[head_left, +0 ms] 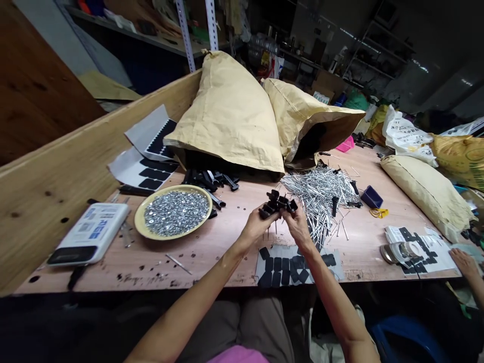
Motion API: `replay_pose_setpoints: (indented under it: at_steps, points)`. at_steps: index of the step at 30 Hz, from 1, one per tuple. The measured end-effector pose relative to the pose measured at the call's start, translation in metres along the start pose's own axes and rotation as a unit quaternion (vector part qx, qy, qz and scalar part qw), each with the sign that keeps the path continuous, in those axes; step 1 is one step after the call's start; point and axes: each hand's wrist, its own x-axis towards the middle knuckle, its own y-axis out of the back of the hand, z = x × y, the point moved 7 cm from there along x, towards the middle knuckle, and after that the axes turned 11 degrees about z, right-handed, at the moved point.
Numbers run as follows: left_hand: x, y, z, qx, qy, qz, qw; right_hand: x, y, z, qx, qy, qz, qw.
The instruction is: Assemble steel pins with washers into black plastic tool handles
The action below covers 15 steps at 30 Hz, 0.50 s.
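Note:
Both of my hands meet above the table in front of me, around a bunch of small black plastic parts [278, 202]. Thin metal pins stick down below the bunch. My left hand [255, 224] is closed on the bunch's left side, and my right hand [298, 225] grips its right side. Just beyond my right hand lies a heap of long silver pins [321, 194]. Under my wrists is a pale sheet with black stick-on pads [278, 264]. To the left stands a yellow plate [141, 229] full of small metal washers [177, 212]. More black plastic parts [212, 181] lie behind the plate.
Two big paper sacks [230, 111] stand open at the back. A white power bank [93, 232] lies left, near a wooden board [75, 146]. Rightward are a dark blue tray [371, 197], a glass jar [397, 252] and another person's hand [465, 262].

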Motion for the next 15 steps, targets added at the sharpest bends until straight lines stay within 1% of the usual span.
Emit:
replay_pose_setpoints:
  at_steps: [3,6,8,9,11,15]
  points:
    - [0.000,0.000,0.003,-0.022,-0.030,0.004,0.999,-0.001,0.001,-0.006,-0.030,0.029,-0.020,0.999]
    - [-0.002,0.000,0.011,-0.025,-0.063,-0.006,0.998,-0.004,0.002,-0.009,-0.016,0.044,-0.019,0.999]
    - [-0.003,0.002,0.017,-0.015,-0.092,0.008,0.996,-0.005,0.000,-0.008,0.007,0.043,-0.018,0.999]
    - [-0.003,0.003,0.019,-0.011,-0.100,0.015,0.995,-0.005,-0.001,-0.006,0.019,0.034,-0.018,0.999]
    - [-0.001,0.002,0.019,-0.006,-0.094,0.022,0.995,-0.003,-0.004,0.002,0.034,-0.002,-0.005,0.999]
    - [0.002,-0.002,0.008,-0.006,-0.045,0.021,0.999,0.001,-0.003,0.021,0.026,-0.068,0.055,0.996]
